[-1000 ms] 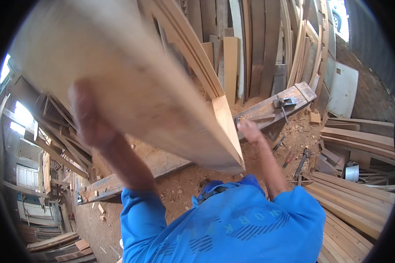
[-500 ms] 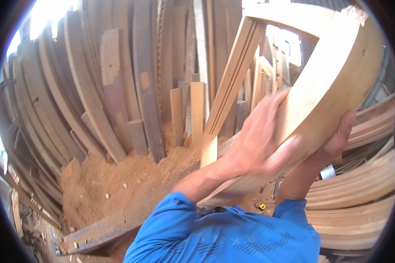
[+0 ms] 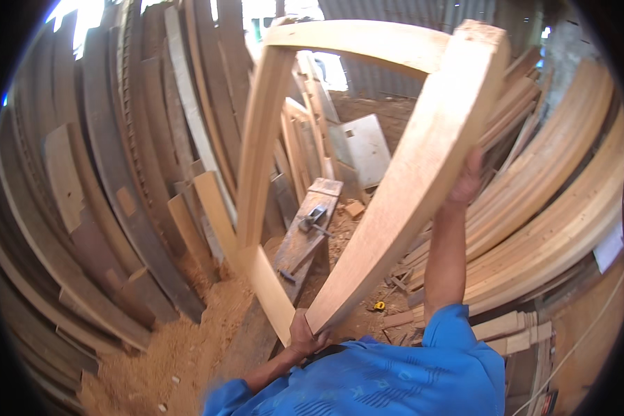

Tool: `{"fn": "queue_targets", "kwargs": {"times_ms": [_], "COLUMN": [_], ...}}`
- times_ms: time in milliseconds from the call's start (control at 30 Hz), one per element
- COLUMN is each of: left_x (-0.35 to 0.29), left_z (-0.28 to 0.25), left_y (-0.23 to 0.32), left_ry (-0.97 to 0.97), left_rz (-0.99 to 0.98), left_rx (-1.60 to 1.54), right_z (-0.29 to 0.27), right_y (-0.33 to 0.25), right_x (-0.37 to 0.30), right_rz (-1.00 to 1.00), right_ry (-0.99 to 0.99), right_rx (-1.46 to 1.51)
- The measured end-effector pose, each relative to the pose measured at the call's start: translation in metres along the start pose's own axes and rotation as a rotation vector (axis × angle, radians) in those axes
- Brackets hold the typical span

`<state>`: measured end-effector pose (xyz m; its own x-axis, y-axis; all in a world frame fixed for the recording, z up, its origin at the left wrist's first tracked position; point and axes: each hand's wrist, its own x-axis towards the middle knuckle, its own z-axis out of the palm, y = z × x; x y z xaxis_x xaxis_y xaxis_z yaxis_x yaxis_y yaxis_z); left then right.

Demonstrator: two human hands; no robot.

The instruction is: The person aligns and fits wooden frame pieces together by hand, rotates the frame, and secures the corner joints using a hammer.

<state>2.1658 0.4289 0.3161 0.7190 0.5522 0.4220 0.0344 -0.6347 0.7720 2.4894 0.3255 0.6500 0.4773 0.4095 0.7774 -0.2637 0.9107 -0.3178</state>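
A pale wooden frame (image 3: 409, 166) of thick timbers is held up and tilted in front of me. My left hand (image 3: 306, 335) wraps round its lower corner, close to my body. Higher up, my right hand (image 3: 469, 177) grips the outer side of the long near timber; most of its fingers are hidden behind the wood. Through the frame's opening shows a plank bench (image 3: 263, 326), with a metal hand plane (image 3: 313, 219) lying on it. A dark tool (image 3: 286, 276) rests lower on the bench.
Tall boards (image 3: 104, 139) lean along the left. Sawdust (image 3: 180, 360) heaps on the floor below them. Long planks (image 3: 534, 236) are stacked at the right. A yellow tape measure (image 3: 379, 306) lies on the ground near me. A white panel (image 3: 366, 149) leans farther off.
My left hand has moved from the timber's middle down to the frame's lower corner. The frame has swung left in view, my right hand staying on it. The hand plane has come into sight.
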Motion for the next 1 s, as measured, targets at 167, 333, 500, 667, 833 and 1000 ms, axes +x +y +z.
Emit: {"fn": "queue_targets", "kwargs": {"times_ms": [167,333,500,667,833,1000], "left_x": [0.029,0.043,0.056,0.06,0.052,0.038], "left_z": [0.027,0.044,0.058,0.055,0.062,0.06], "left_y": [0.029,0.022,0.004,0.0,0.0,0.0], "left_ry": [0.141,0.277,0.337,0.29,0.318,0.329], "left_rz": [0.025,0.23,0.296,0.315,0.314,0.311], "left_rx": [-0.062,0.01,-0.011,-0.028,-0.085,-0.084], "right_z": [0.006,-0.009,-0.027,-0.073,-0.093,-0.084], "right_y": [0.017,0.043,0.05,0.044,0.02,0.009], "right_x": [0.041,0.068,0.089,0.103,0.096,0.089], "right_rz": [0.136,0.15,0.201,0.286,0.472,0.577], "right_ry": [0.126,0.148,0.104,-0.048,-0.177,-0.128], "right_rx": [-0.376,-0.511,-0.623,-0.418,-0.157,-0.056]}}
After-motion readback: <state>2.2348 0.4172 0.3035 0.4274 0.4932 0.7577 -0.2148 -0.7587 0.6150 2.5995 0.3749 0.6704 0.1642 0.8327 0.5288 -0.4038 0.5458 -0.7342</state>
